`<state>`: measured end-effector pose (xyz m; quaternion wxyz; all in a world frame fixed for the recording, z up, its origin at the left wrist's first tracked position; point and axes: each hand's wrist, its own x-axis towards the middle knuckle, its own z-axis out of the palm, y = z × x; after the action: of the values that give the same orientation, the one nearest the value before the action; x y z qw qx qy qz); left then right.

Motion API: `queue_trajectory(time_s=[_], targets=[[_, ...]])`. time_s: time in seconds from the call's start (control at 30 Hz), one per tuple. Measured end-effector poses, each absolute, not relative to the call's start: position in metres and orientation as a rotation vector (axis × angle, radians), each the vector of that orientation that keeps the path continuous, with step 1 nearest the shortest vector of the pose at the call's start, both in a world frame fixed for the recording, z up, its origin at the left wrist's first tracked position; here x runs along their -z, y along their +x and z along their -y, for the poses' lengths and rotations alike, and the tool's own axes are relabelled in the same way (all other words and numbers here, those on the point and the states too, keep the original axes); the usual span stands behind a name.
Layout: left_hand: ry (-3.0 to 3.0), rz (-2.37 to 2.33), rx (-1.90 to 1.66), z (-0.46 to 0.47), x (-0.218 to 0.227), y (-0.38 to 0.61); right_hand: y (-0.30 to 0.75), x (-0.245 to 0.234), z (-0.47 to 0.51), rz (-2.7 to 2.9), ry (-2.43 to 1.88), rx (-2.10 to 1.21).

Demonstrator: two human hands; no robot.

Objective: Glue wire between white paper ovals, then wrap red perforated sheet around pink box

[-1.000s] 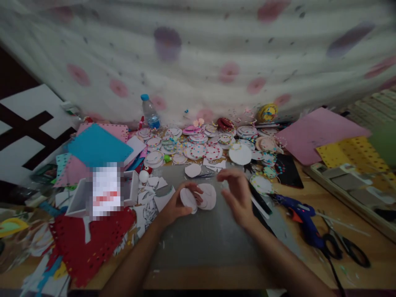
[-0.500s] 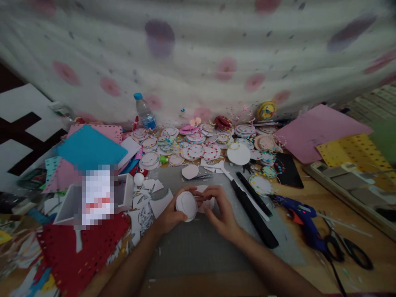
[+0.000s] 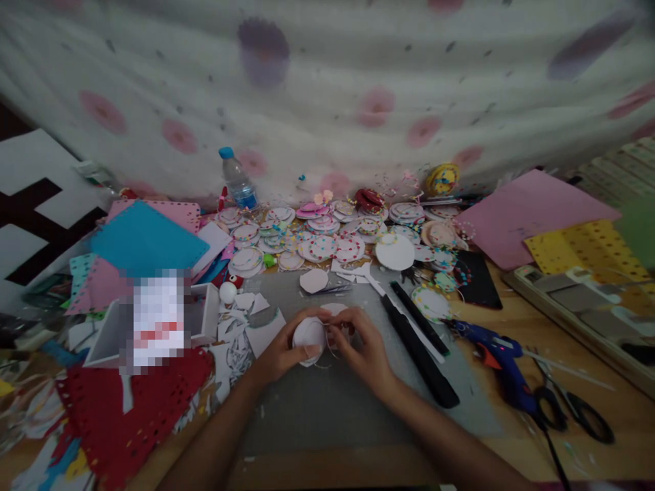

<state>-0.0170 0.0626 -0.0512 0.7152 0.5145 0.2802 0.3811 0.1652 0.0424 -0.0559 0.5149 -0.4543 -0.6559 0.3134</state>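
Note:
Over the grey cutting mat (image 3: pixel 307 423), my left hand (image 3: pixel 279 354) grips a small round white disc (image 3: pixel 307 333), thumb across its front and fingers behind. My right hand (image 3: pixel 366 344) meets it at the disc's right edge, thumb and fingers pinched together. A thin pale strand (image 3: pixel 333 351) curves down from those fingertips; its upper end is hidden. Behind the fingers a pale round piece (image 3: pixel 335 309) lies on the mat, partly covered. Just beyond are a white paper cut-out (image 3: pixel 314 280) and tweezers (image 3: pixel 335 289).
Decorated paper discs (image 3: pixel 320 247) crowd the back, near a water bottle (image 3: pixel 238 181). To the right lie black-handled tools (image 3: pixel 422 351), a blue glue gun (image 3: pixel 504 365) and scissors (image 3: pixel 573 402). Leftward are paper scraps (image 3: pixel 238 341), a white box (image 3: pixel 207 314) and red felt (image 3: pixel 133 416).
My right fingers have closed in on the disc's right edge, and a thin strand now shows below them. The disc has tilted slightly in my left hand. The view has shifted a little.

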Motion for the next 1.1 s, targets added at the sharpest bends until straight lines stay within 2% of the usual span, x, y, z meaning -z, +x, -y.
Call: queue_trajectory(time_s=[0.53, 1.1], targets=[[0.886, -0.44, -0.78, -0.065, 0.032, -0.013, 0.165, 0.046, -0.04, 1.514, -1.029, -0.771], [0.889, -0.358, -0.807, -0.064, 0.035, -0.011, 0.167, 0.046, -0.038, 1.541, -1.039, -0.762]])
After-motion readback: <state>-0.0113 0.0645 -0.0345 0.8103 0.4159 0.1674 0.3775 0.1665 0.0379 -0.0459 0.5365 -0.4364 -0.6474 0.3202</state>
